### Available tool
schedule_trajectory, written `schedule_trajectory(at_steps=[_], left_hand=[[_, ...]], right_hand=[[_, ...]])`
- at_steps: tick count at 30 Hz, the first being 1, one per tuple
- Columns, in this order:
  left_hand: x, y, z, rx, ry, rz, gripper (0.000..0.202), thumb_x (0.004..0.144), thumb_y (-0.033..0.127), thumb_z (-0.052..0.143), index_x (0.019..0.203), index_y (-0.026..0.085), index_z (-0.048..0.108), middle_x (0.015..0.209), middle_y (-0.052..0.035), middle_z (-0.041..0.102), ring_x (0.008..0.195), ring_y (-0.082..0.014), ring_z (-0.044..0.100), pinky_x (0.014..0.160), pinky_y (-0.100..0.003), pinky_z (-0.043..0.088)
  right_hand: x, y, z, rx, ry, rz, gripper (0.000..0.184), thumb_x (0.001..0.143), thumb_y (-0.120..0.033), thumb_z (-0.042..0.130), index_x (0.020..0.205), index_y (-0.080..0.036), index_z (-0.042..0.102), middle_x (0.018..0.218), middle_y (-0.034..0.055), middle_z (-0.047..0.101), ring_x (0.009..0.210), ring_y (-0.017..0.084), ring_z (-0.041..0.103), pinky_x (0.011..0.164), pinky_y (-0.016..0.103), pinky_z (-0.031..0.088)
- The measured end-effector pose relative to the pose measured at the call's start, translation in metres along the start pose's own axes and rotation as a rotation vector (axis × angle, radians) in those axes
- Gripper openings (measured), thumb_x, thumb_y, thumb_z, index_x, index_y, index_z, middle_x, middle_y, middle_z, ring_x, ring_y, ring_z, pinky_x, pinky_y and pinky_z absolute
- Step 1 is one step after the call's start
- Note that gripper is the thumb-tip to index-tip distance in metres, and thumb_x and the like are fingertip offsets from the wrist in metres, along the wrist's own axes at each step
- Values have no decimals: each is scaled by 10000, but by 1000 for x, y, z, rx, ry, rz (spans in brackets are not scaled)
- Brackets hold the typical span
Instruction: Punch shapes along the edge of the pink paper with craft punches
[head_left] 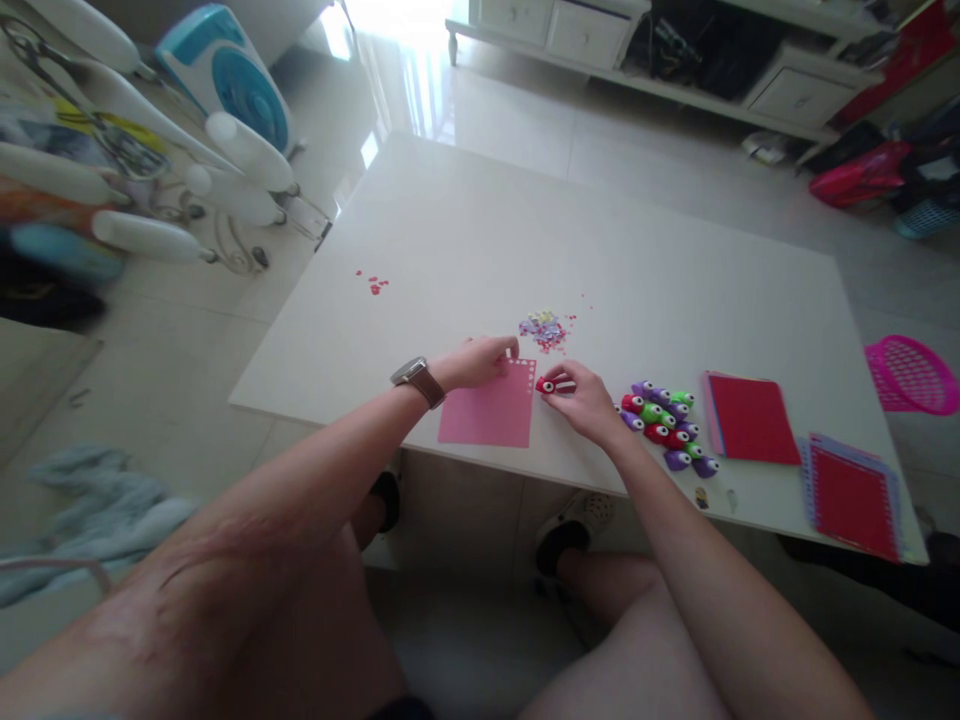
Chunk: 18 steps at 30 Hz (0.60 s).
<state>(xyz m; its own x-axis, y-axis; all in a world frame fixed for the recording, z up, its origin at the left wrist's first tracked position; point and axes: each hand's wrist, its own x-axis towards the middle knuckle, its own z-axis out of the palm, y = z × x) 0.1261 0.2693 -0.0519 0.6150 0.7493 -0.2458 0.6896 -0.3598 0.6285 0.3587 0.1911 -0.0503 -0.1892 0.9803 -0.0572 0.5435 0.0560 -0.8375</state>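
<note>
A square sheet of pink paper [486,418] lies at the table's near edge, with small cut-out holes along its top and upper right edges. My left hand [484,360], a watch on its wrist, reaches over the sheet's top edge, fingers curled in a pinch on it. In my right hand [581,395] is a red craft punch [547,385] with a white, eye-like round on it, just right of the sheet's punched edge. Several more craft punches [664,425] in purple, green and red stand grouped to the right of that hand.
Small paper cut-outs [544,328] are heaped beyond the sheet, and a few red pieces [375,285] lie farther left. Stacked red paper [754,418] and a punched stack [855,498] occupy the white table's [637,260] right side. A pink basket [911,375] stands beyond its right edge.
</note>
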Motion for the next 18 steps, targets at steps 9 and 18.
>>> schedule_trajectory(at_steps=[9,18], left_hand=[[2,-1,2,-63,15,16,354,850,160,553,1186,230,642,904,-24,727,797,-176,622,769,-295,451],[4,-3,7,-99,21,47,343,861,157,534,1185,224,622,927,-35,723,803,-179,623,720,-290,452]], right_hand=[[1,-1,1,7,-13,-3,67,809,-256,695,855,-213,672,946,48,707,871,195,694,799,352,595],[0,-2,1,-25,-82,-14,102,782,-187,659,873,-208,700,946,44,725,893,198,693,835,343,575]])
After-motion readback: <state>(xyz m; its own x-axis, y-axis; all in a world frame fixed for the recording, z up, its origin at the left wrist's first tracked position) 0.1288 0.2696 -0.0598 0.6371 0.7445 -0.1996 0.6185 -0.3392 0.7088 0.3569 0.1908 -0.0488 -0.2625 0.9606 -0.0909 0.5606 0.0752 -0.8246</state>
